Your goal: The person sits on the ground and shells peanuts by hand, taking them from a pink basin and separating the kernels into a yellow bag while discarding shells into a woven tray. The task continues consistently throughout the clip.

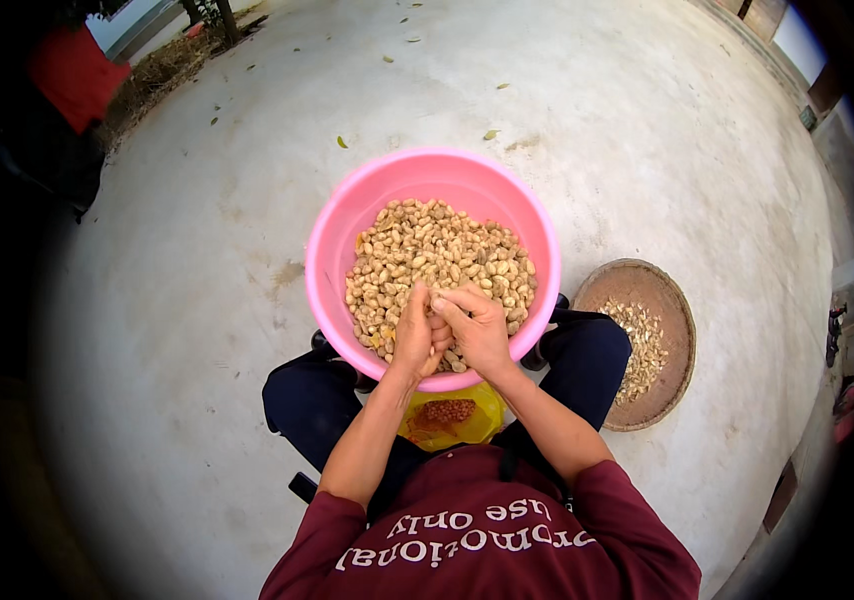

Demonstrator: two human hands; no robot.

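My left hand and my right hand meet over the near half of a pink plastic basin. Their thumbs and forefingers pinch together at what looks like one peanut, mostly covered by the fingers. Below them, a heap of unshelled peanuts fills much of the basin floor. Between my knees, partly under the basin's near rim, lies a yellow plastic bag with shelled reddish peanut kernels in it.
To the right of my knee, a round woven tray holds broken peanut shells. A dark phone-like object is by my left thigh. Fallen leaves dot the concrete ground. A red cloth-like item is at far left.
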